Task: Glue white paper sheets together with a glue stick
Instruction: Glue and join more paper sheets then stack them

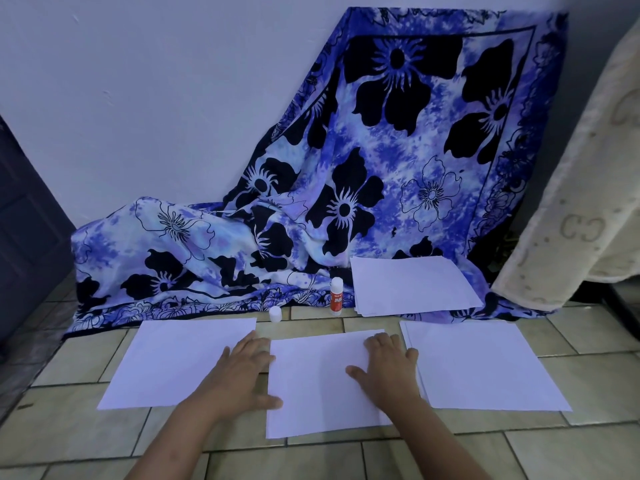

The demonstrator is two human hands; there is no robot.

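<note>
Three lots of white paper lie side by side on the tiled floor: a left sheet [173,362], a middle sheet [311,386] and a right sheet [485,365]. My left hand [242,368] lies flat on the middle sheet's left edge and partly on the left sheet, fingers straight. My right hand [384,365] presses flat on the middle sheet's right side. A red and white glue stick [336,295] stands upright behind the sheets, uncapped. Its white cap [275,314] stands apart to the left. A stack of white paper [412,285] lies on the cloth behind.
A blue and black flowered cloth [363,174] hangs down the white wall and spreads onto the floor. A cream blanket [595,188] hangs at the right. A dark door [24,230] stands at the left. Beige floor tiles [450,455] lie in front.
</note>
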